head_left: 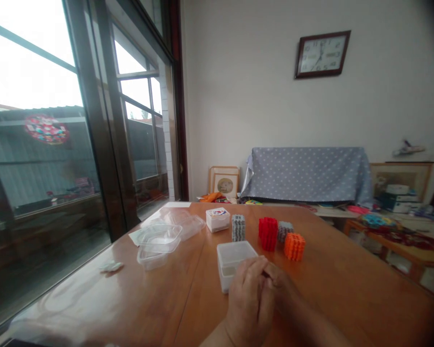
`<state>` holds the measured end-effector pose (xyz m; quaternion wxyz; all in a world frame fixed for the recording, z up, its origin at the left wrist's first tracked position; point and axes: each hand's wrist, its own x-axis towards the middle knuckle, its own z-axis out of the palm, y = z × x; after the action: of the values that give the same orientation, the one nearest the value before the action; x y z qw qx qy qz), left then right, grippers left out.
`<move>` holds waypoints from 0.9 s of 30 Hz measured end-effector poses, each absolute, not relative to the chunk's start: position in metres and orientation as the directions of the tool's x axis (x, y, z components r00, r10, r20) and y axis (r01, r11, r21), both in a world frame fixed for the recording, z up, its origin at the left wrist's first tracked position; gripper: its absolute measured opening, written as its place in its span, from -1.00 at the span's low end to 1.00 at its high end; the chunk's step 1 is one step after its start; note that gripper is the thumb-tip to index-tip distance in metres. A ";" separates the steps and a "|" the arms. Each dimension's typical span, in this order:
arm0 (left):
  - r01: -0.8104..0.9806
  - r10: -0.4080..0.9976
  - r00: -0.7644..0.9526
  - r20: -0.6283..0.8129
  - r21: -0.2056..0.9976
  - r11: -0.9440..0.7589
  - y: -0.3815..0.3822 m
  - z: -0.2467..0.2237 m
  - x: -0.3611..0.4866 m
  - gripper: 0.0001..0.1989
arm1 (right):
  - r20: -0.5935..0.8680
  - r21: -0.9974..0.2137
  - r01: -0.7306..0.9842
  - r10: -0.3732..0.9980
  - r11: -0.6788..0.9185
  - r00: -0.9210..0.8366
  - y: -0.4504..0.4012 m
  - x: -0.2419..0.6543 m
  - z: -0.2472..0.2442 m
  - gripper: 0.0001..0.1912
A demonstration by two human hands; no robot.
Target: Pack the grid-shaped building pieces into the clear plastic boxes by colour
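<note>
1. At far left, a round, colourful decoration (47, 129) shows at the window (90, 103).
2. A small, pale, flat item (111, 266) lies on the wooden table (195, 289), near its window side.
3. Clear plastic tubs (161, 238) sit in an overlapping group; a white sheet (177, 205) lies behind them at the far edge.
4. A small white box (217, 221) with a printed top stands toward the far end.
5. A frosted plastic box (236, 253) rests on the table just in front of a tall grey block (238, 228).
6. The left hand (251, 294) is at that box's near right corner, hiding part of it; whether it touches the box cannot be told. Its fingers are bent and close together.
7. A red block (268, 234) stands upright beyond the hands.
8. The right hand (278, 284) meets the left, its fingers bent too. What, if anything, the 2 hands hold between them is hidden.
9. A second grey block (285, 231) stands behind an orange block (294, 246).
10. Further back, a dotted cloth (307, 173) hangs below a wall clock (322, 54).
</note>
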<state>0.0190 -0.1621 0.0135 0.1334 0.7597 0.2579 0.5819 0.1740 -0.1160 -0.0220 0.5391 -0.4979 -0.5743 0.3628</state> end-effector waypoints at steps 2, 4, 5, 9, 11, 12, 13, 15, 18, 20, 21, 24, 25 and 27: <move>0.238 0.449 0.187 0.874 0.403 -0.884 -0.165 0.014 0.021 -0.57 | 0.329 -0.875 0.352 0.942 0.332 -0.071 -0.127 0.203 -0.024 -0.76; 0.269 0.425 0.132 0.896 0.380 -0.885 -0.160 0.011 0.023 -0.52 | 0.330 -0.831 0.451 0.941 0.326 -0.072 -0.137 0.232 -0.026 -0.70; 0.281 0.447 0.099 0.889 0.406 -0.869 -0.155 0.009 0.024 -0.50 | 0.317 -0.823 0.475 0.946 0.313 -0.074 -0.142 0.245 -0.027 -0.69; 0.232 0.696 0.070 0.715 0.666 -0.709 -0.122 -0.002 0.027 -0.46 | 0.303 -0.801 0.524 0.951 0.289 -0.062 -0.157 0.278 -0.030 -0.71; 0.156 0.830 0.127 0.543 0.816 -0.557 -0.106 -0.005 0.029 -0.45 | 0.299 -0.796 0.537 0.953 0.279 -0.051 -0.159 0.284 -0.032 -0.74; 0.096 0.871 0.173 0.459 0.873 -0.479 -0.100 -0.004 0.029 -0.46 | 0.297 -0.798 0.538 0.954 0.273 -0.044 -0.160 0.286 -0.033 -0.76; 0.022 0.892 0.241 0.383 0.917 -0.399 -0.095 -0.003 0.029 -0.47 | 0.292 -0.801 0.537 0.956 0.266 -0.039 -0.159 0.287 -0.034 -0.77; -0.120 0.868 0.415 0.273 0.962 -0.245 -0.088 0.001 0.025 -0.48 | 0.277 -0.811 0.530 0.960 0.250 -0.030 -0.158 0.287 -0.037 -0.78; -0.205 0.779 0.591 0.211 0.973 -0.108 -0.083 0.008 0.019 -0.46 | 0.251 -0.835 0.503 0.968 0.224 -0.014 -0.156 0.288 -0.040 -0.79; -0.186 0.774 0.599 0.204 0.976 -0.114 -0.078 0.010 0.017 -0.49 | 0.244 -0.847 0.483 0.970 0.220 -0.014 -0.156 0.287 -0.040 -0.79; -0.172 0.788 0.580 0.207 0.977 -0.130 -0.075 0.011 0.018 -0.54 | 0.244 -0.851 0.475 0.970 0.224 -0.020 -0.156 0.287 -0.041 -0.78; -0.144 0.838 0.491 0.238 0.971 -0.192 -0.063 0.009 0.028 -0.69 | 0.260 -0.850 0.467 0.965 0.243 -0.028 -0.155 0.286 -0.042 -0.78; -0.146 0.851 0.458 0.256 0.966 -0.212 -0.058 0.007 0.033 -0.70 | 0.266 -0.848 0.470 0.964 0.247 -0.026 -0.155 0.286 -0.043 -0.78; -0.153 0.871 0.395 0.290 0.956 -0.249 -0.047 0.003 0.043 -0.66 | 0.268 -0.840 0.482 0.963 0.248 -0.029 -0.154 0.286 -0.045 -0.77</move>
<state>0.0433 -0.0467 0.0028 0.5433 0.6345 0.2832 0.4712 0.2864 -0.1541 -0.0453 0.4325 -0.5465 -0.6611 0.2780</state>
